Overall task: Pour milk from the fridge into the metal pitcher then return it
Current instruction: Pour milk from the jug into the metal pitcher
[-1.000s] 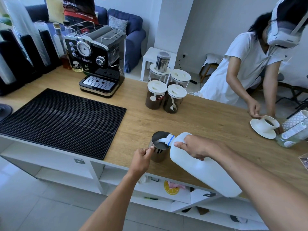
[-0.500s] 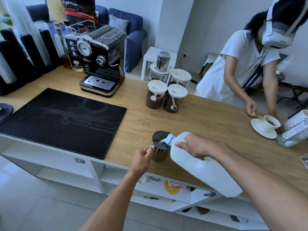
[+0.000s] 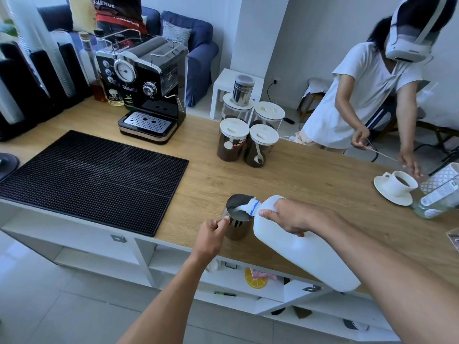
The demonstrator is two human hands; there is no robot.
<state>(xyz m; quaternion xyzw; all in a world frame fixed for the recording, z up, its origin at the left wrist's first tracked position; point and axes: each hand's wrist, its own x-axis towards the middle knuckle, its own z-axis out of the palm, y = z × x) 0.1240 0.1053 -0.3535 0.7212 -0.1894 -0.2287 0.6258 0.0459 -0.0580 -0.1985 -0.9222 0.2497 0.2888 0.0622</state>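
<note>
The pouring step was under way. The large white translucent plastic milk jug (image 3: 305, 252) lay tipped steeply over the near edge of the long wooden counter (image 3: 310, 177), its blue-ringed neck resting just above the rim of the small shiny metal pitcher (image 3: 238, 216), and a white stream ran from the mouth into the pitcher, where milk already showed in the bottom. The right hand (image 3: 290, 216) was wrapped around the jug's shoulder near the neck, carrying its weight. The left hand (image 3: 212, 235) was pinched closed on the pitcher's handle, steadying it upright on the counter.

Judging from this, the next move called for righting the jug once the level was enough, then capping it and carrying it back to the fridge; no cap and no fridge were visible.

On the counter, a wide black ribbed rubber mat (image 3: 92, 180) lay to the left, a black and chrome espresso machine (image 3: 146, 90) stood behind it, and four white-lidded clear jars (image 3: 248, 135) sat mid-counter. At the far right a white cup on a saucer (image 3: 397, 187) stood before another person in a white shirt (image 3: 360, 100). The floor was pale tile.
</note>
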